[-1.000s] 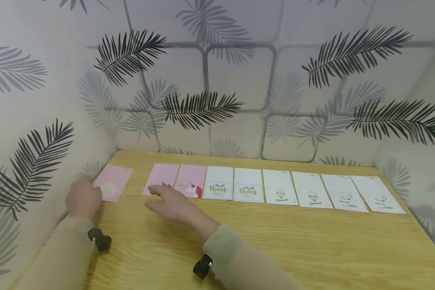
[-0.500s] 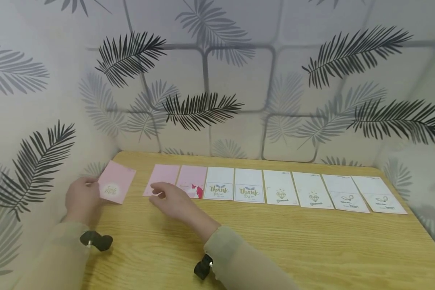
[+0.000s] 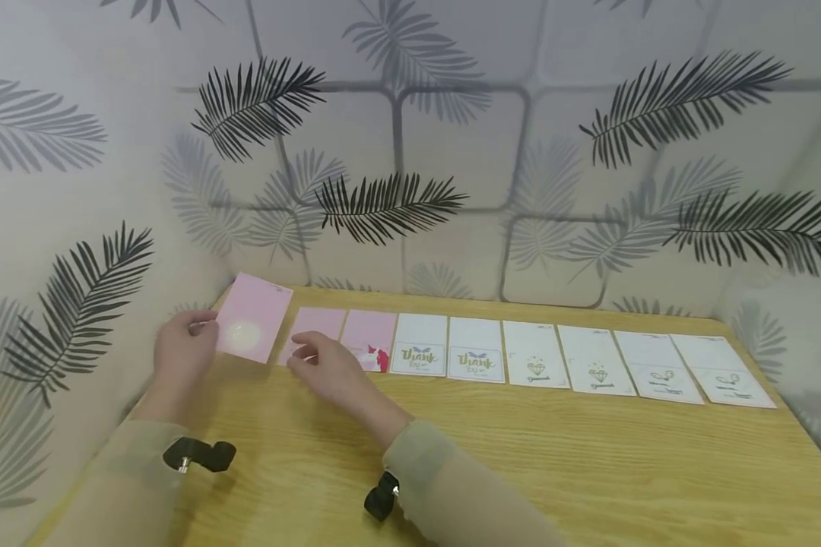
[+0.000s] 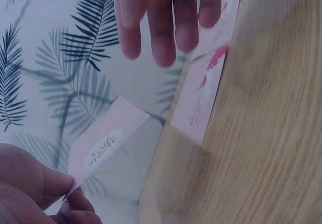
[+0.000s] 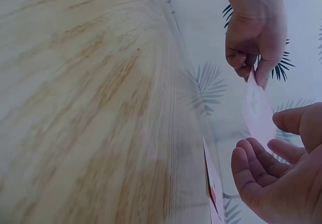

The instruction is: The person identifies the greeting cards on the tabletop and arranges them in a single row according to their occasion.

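Note:
My left hand (image 3: 186, 346) pinches a pink card (image 3: 255, 315) by its left edge, and the card is tilted up off the table. A pale round patch with gold lettering shows on that card in the left wrist view (image 4: 103, 146). My right hand (image 3: 331, 371) hovers over the left end of a row of cards, fingers loosely bent, with nothing in it. Below and beside it lie two pink cards with a red and white unicorn; the left one (image 3: 321, 323) is partly hidden by my fingers, the other (image 3: 371, 328) shows more fully.
Rightward along the table's back edge lie white cards in pairs: "Thank you" cards (image 3: 420, 334), diamond cards (image 3: 535, 353) and cards with grey looped drawings (image 3: 659, 368). The wooden table (image 3: 554, 463) meets a leaf-patterned wall (image 3: 451, 251) behind and at both sides.
My left hand has lifted the pink card off the table and carried it rightward and up in view. My right hand has stayed near the row's left end, its fingers bending slightly more.

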